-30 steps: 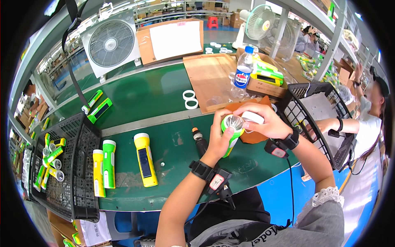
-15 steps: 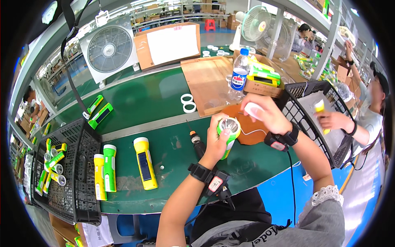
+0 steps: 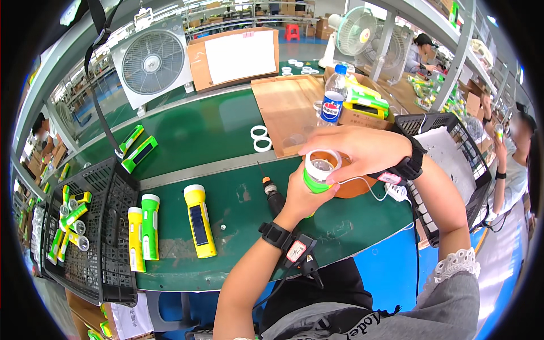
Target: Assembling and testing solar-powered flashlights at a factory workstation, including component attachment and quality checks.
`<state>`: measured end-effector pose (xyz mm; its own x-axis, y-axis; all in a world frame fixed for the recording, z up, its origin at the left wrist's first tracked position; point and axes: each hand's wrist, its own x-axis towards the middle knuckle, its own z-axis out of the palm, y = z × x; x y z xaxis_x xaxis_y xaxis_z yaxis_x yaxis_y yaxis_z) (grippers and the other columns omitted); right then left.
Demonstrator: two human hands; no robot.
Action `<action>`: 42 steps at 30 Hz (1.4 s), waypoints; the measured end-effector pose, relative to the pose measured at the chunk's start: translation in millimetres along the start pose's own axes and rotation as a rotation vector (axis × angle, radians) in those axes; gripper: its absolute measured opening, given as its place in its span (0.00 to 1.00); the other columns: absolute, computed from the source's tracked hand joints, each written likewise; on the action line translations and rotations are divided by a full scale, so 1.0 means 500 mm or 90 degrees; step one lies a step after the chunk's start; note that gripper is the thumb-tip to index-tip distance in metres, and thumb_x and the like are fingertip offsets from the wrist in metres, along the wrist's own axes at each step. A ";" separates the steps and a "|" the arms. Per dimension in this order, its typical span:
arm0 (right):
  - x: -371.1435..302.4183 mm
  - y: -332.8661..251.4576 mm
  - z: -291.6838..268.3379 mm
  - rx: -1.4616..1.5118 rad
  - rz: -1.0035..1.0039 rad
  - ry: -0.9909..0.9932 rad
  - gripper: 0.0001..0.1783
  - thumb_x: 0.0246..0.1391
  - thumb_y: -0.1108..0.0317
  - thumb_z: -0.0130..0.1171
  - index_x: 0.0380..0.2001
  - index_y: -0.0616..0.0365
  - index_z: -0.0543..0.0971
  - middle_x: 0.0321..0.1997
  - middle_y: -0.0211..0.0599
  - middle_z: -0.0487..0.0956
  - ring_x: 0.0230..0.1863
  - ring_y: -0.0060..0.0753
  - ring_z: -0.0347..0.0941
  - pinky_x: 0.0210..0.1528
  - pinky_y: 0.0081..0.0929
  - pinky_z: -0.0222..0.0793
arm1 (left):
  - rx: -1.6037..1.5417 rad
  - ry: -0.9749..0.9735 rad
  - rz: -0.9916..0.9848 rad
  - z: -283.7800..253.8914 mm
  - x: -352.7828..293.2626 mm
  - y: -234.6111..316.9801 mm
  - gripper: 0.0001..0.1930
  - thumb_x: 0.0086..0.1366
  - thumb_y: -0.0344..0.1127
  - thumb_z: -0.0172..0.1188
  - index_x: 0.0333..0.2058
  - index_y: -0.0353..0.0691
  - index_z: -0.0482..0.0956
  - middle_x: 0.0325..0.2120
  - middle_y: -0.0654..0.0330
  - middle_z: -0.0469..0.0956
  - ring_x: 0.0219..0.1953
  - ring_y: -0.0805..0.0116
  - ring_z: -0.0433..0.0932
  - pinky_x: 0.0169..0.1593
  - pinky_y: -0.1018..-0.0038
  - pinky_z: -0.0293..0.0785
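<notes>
A green flashlight (image 3: pixel 317 185), lens end up, is gripped in my left hand (image 3: pixel 298 195), with its reflector facing up. My right hand (image 3: pixel 368 150) is closed on a white ring (image 3: pixel 313 171), which sits at the flashlight's head; whether it is fully seated I cannot tell. Under my left wrist lies a black electric screwdriver (image 3: pixel 274 198) with an orange collar. Left of it on the green table rest a yellow flashlight (image 3: pixel 207 243) with a dark panel, a green flashlight (image 3: pixel 150 226) and another yellow flashlight (image 3: pixel 136 241).
A black crate (image 3: pixel 116 226) with several flashlights stands at left, another black crate (image 3: pixel 481 187) at right. Beyond my hands are a bottle (image 3: pixel 332 102), a wooden board (image 3: pixel 283 113) and two loose white rings (image 3: pixel 262 144). A white cable (image 3: pixel 368 190) runs beside my right wrist. A co-worker (image 3: pixel 513 164) stands at right.
My right hand has come down and left, bringing the white ring onto the flashlight's head. The co-worker's hand at right has lifted away from the crate.
</notes>
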<state>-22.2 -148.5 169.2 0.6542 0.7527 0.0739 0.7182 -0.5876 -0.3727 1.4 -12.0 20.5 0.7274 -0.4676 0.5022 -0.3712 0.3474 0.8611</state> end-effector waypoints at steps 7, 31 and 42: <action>0.005 -0.004 0.003 -0.014 -0.013 -0.046 0.30 0.34 0.67 0.65 0.46 0.57 0.69 0.46 0.42 0.70 0.51 0.45 0.64 0.54 0.34 0.57 | 0.018 0.006 0.036 0.002 0.000 -0.011 0.25 0.44 0.28 0.65 0.42 0.34 0.67 0.36 0.60 0.74 0.38 0.73 0.73 0.44 0.75 0.69; 0.034 -0.073 0.000 -0.248 0.246 -0.074 0.25 0.33 0.59 0.63 0.38 0.55 0.71 0.32 0.43 0.74 0.34 0.48 0.72 0.36 0.38 0.66 | 0.011 0.039 0.076 0.000 0.002 -0.014 0.28 0.41 0.33 0.70 0.42 0.35 0.69 0.34 0.58 0.77 0.37 0.72 0.76 0.42 0.75 0.71; 0.034 -0.039 -0.001 -0.114 0.070 -0.040 0.20 0.32 0.58 0.61 0.31 0.58 0.74 0.27 0.44 0.75 0.31 0.47 0.72 0.33 0.37 0.67 | -0.036 0.021 0.058 -0.002 0.000 -0.023 0.28 0.41 0.31 0.69 0.43 0.36 0.69 0.34 0.59 0.77 0.37 0.73 0.76 0.43 0.75 0.71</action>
<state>-24.9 -124.3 178.4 0.7187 0.6951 -0.0177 0.6778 -0.7060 -0.2053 6.5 -15.3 10.4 0.7106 -0.4056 0.5749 -0.4042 0.4335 0.8054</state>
